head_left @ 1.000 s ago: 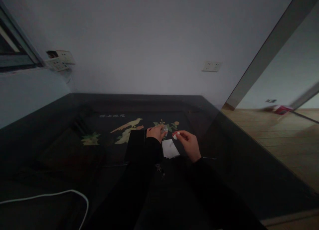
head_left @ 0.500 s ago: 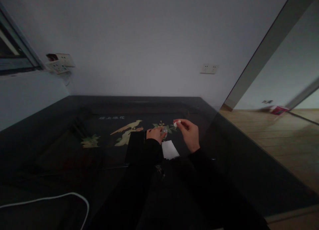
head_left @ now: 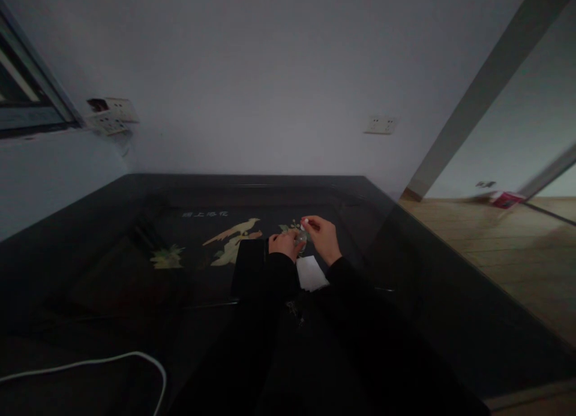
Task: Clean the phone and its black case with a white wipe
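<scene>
Nearest, white papers (head_left: 312, 274) lie on the dark counter (head_left: 432, 296). Just beyond, L hand (head_left: 283, 244) curls round a small clear container (head_left: 303, 241); R hand (head_left: 324, 238) pinches a small white piece (head_left: 305, 223) btwn thumb & fingertips nr the container, contact unclear. Good handling likely calls for a light, steady L grip & R pinch w/o squeezing. Far back: wall socket (head_left: 381, 125).

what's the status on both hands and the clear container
Left hand holding clear container. Right hand pinching something white close to it. Paper on near side, seemingly not in the way.
</scene>
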Demonstrator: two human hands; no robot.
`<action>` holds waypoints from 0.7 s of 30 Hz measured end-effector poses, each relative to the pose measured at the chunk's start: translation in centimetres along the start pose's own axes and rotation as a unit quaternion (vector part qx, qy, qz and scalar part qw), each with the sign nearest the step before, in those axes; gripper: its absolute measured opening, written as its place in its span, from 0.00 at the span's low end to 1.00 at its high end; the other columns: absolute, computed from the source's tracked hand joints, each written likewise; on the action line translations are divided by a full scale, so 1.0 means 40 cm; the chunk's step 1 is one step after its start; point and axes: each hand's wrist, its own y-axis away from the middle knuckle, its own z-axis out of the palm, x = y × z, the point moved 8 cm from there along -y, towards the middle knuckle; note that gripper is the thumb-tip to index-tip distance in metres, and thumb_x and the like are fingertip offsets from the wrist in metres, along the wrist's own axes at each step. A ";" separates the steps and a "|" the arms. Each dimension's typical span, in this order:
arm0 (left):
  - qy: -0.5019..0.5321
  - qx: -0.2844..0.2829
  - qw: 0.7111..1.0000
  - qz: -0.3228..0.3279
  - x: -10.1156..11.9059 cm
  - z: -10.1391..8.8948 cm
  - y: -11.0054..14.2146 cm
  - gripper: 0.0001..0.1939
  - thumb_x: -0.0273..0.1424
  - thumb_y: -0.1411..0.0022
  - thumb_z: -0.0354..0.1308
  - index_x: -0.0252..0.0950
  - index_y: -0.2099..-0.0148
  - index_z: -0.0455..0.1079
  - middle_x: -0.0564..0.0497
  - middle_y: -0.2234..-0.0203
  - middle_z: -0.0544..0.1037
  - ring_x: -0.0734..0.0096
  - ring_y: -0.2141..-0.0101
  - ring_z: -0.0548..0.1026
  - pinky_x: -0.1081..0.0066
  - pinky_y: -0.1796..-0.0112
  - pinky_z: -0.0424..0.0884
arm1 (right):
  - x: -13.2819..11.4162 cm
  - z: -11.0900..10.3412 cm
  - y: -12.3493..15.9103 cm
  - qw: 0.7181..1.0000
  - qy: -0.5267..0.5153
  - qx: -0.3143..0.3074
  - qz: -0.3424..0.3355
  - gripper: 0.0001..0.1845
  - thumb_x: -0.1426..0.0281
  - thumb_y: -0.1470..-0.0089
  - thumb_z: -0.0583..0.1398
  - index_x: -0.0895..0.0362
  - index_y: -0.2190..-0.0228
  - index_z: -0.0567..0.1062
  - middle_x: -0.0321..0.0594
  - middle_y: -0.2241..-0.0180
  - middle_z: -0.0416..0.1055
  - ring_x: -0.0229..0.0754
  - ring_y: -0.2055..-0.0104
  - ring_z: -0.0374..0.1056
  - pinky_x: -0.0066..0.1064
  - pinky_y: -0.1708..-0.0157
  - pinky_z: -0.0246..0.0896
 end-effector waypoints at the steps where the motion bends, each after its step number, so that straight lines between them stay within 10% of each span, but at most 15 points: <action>1: 0.000 -0.001 1.000 0.001 0.001 0.000 0.000 0.16 0.41 0.41 0.48 0.41 0.55 0.68 0.49 0.60 0.77 0.65 0.55 0.71 0.62 0.52 0.55 | 0.005 0.010 0.001 1.000 0.014 -0.015 0.000 0.14 0.65 0.42 0.55 0.59 0.57 0.68 0.42 0.57 0.68 0.40 0.60 0.67 0.38 0.61 0.66; 9: -0.005 -0.002 1.000 0.000 0.006 -0.003 0.000 0.16 0.42 0.41 0.48 0.41 0.55 0.68 0.49 0.59 0.76 0.66 0.55 0.70 0.63 0.53 0.55 | -0.008 0.025 -0.001 0.981 0.166 -0.101 0.003 0.14 0.65 0.42 0.55 0.58 0.56 0.68 0.43 0.55 0.66 0.41 0.58 0.66 0.39 0.59 0.65; 21: -0.009 0.010 1.000 0.013 0.005 0.005 -0.007 0.16 0.41 0.42 0.48 0.39 0.56 0.69 0.48 0.62 0.77 0.63 0.56 0.71 0.61 0.53 0.56 | -0.033 -0.006 -0.016 0.936 0.342 -0.054 0.059 0.27 0.47 0.48 0.52 0.58 0.75 0.73 0.53 0.71 0.73 0.55 0.61 0.70 0.41 0.62 0.59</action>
